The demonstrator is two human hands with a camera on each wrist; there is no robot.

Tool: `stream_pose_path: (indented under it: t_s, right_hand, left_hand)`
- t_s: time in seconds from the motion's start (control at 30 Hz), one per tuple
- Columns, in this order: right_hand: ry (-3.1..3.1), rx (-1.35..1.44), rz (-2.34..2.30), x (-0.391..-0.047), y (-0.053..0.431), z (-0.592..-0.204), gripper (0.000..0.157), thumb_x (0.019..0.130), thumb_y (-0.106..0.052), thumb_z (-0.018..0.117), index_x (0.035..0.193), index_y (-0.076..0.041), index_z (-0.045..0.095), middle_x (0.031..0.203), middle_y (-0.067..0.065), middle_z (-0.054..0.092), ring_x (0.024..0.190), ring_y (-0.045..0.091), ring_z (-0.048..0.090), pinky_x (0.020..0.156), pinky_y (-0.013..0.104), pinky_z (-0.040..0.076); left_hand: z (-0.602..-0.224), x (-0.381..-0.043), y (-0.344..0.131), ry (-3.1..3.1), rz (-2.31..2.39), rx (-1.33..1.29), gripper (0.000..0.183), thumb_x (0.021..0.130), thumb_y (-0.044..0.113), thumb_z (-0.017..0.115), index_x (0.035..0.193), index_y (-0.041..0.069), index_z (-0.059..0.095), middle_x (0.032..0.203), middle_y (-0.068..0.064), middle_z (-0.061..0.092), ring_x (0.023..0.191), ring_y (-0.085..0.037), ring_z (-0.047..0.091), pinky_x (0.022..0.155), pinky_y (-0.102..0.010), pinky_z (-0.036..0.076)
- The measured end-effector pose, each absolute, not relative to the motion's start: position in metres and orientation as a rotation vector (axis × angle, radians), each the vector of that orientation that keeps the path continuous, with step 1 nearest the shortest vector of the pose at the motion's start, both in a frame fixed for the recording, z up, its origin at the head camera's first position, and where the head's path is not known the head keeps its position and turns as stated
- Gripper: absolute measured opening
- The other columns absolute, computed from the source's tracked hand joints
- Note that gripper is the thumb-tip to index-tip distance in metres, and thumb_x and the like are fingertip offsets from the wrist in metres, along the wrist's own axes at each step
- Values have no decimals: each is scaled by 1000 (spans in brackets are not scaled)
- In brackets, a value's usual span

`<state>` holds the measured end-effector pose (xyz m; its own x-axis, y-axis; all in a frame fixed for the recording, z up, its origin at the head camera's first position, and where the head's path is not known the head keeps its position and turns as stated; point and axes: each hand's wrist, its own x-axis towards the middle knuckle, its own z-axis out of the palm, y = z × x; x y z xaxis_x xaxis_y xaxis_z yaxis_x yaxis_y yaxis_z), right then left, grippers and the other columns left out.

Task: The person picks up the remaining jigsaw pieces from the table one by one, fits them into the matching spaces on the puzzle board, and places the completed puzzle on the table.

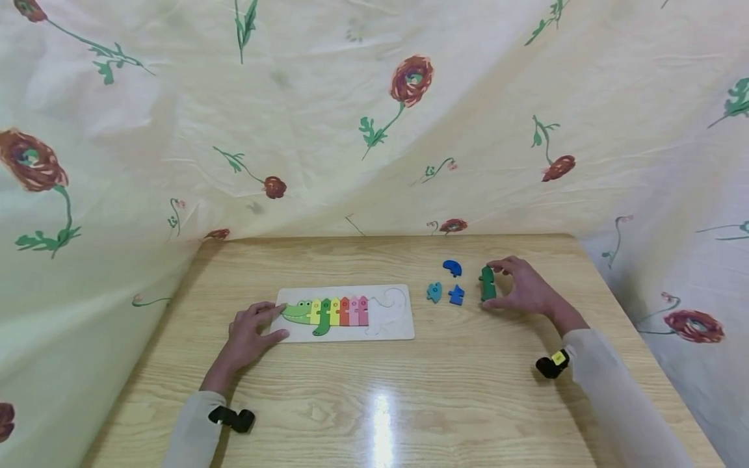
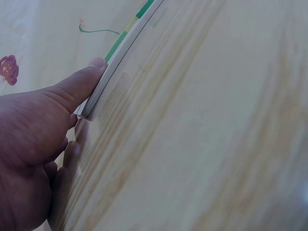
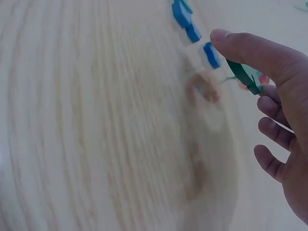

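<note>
A pale crocodile puzzle board (image 1: pixel 351 337) lies left of centre on the table, its head, leg and several coloured body pieces in place. The outlined area at its right end is bare. My left hand (image 1: pixel 248 333) rests at the board's left end, thumb and forefinger spread over the edge. In the left wrist view the thumb (image 2: pixel 79 86) lies almost straight against the board's side. Over to the right, my right hand (image 1: pixel 523 286) pinches a dark green puzzle piece (image 1: pixel 487 283) between thumb and fingers. The right wrist view shows this green piece (image 3: pixel 244 74) raised above the table.
Between board and right hand lie a dark blue rounded piece (image 1: pixel 452 267), a blue piece (image 1: pixel 456 295) and a teal piece (image 1: pixel 434 292). A flowered cloth (image 1: pixel 328 130) hangs behind the wood-grain table (image 1: pixel 328 403) and at both sides.
</note>
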<state>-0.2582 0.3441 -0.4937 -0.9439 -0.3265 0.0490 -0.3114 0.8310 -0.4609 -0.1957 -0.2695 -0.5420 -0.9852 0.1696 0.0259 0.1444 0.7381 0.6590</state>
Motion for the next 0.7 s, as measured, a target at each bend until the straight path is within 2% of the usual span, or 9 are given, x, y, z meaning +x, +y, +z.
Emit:
stream_pose_path:
  t_s: [0.33, 0.7]
  right_hand:
    - [3017, -647, -760, -249, 326, -474, 90, 74, -47, 91, 143, -5, 53, 126, 20, 55, 119, 40, 48, 95, 62, 42]
    - [3055, -755, -734, -238, 297, -450, 87, 70, -43, 94, 139, -5, 57, 124, 14, 55, 120, 36, 48, 95, 60, 43]
  left_hand:
    - [-542, -196, -270, 2893, 1102, 264, 65, 89, 38, 79, 148, 21, 57, 150, -17, 48, 134, -43, 35, 98, -57, 22]
    - [-540, -195, -270, 2883, 1100, 263, 65, 90, 38, 79, 148, 20, 56, 151, -18, 47, 135, -43, 34, 99, -59, 22]
